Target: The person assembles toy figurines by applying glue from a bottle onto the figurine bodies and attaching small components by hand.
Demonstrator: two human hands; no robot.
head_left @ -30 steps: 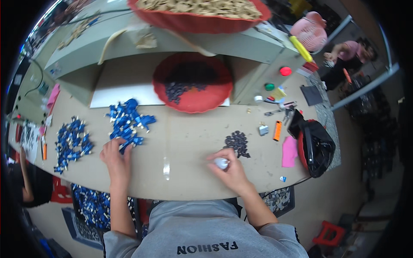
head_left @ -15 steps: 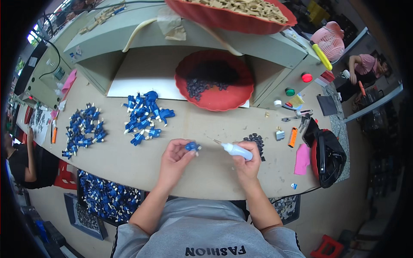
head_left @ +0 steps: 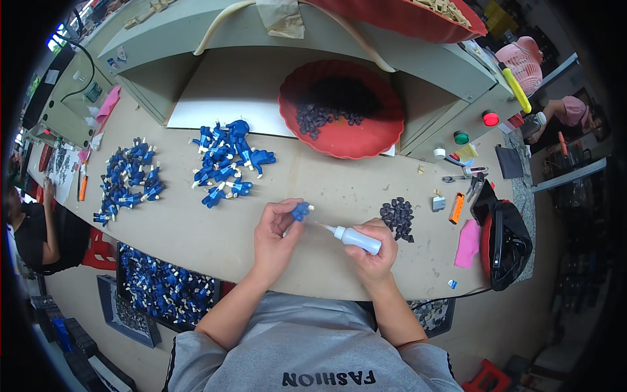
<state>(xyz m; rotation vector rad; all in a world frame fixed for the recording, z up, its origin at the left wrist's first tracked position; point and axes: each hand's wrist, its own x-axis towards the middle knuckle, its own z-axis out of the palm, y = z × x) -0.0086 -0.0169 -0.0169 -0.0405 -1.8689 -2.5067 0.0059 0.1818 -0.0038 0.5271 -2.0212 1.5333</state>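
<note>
My left hand (head_left: 277,236) pinches a small blue figurine part (head_left: 301,211) with pale ends between thumb and fingers. In my right hand (head_left: 375,251) is a white squeeze bottle (head_left: 358,240) with a thin needle tip (head_left: 321,225). That tip points left toward the blue part, and a small gap separates them. Just right of the bottle lies a pile of small dark pieces (head_left: 398,218). Beyond my left hand are two heaps of blue figurine parts, one nearer (head_left: 228,163) and one farther left (head_left: 130,179).
A red scalloped dish (head_left: 346,147) holding dark pieces stands under the grey cabinet (head_left: 450,72). At right lie an orange lighter-like object (head_left: 457,208), a pink cloth piece (head_left: 467,243) and a black bag (head_left: 509,245). A tray of blue parts (head_left: 166,287) sits below the table's left edge. Other people are at both sides.
My view has shifted, so the table items sit differently in it. The blue part is turned differently in my left fingers. The bottle is tilted, its tip lower and still near the part.
</note>
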